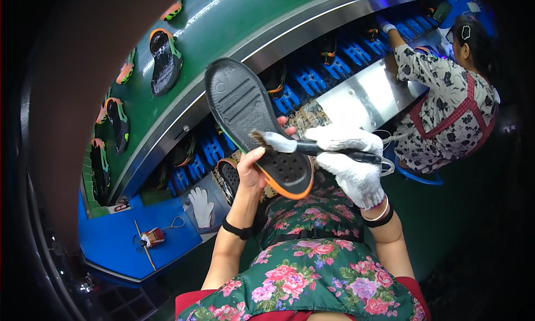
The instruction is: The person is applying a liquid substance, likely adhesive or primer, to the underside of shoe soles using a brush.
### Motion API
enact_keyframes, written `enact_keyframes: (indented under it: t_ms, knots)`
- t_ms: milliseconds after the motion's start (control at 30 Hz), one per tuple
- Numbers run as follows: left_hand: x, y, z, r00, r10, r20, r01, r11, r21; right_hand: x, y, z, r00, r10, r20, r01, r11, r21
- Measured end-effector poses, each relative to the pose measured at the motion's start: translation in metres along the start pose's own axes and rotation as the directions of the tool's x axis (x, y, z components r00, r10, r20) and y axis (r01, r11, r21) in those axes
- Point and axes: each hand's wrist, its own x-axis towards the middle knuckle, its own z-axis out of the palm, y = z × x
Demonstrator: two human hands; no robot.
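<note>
My left hand [252, 169], bare, grips a shoe sole [242, 101] near its heel end, with fingers wrapped round both edges. The sole is tilted, its black inner face turned up, with ribs at the toe half and round holes at the heel. Its rim is orange at the heel. In a white knit glove, my right hand [350, 160] is closed round the black handle of a brush [277, 142]. The brush's brown bristles lie over the middle of the sole; whether they touch it I cannot tell.
A green conveyor belt [192, 45] carries several soles with orange and green rims. Blue racks [309, 79] run below its metal edge. A white glove [200, 207] and another sole [228, 176] lie beside a blue table [114, 237]. At the right sits a co-worker [446, 109].
</note>
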Motion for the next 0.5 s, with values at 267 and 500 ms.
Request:
enact_keyframes:
  t_ms: [267,500]
  knots:
    - [-0.029,-0.020,-0.006,0.994,-0.056,-0.091,0.017,0.922,-0.386,0.027,0.027,-0.004,0.907,-0.277,0.317,0.363,0.896,-0.255]
    - [-0.024,-0.030,0.006,0.999,0.042,-0.013,-0.043,0.910,-0.412,0.032,0.020,-0.001,0.874,-0.286,0.392,0.449,0.782,-0.431]
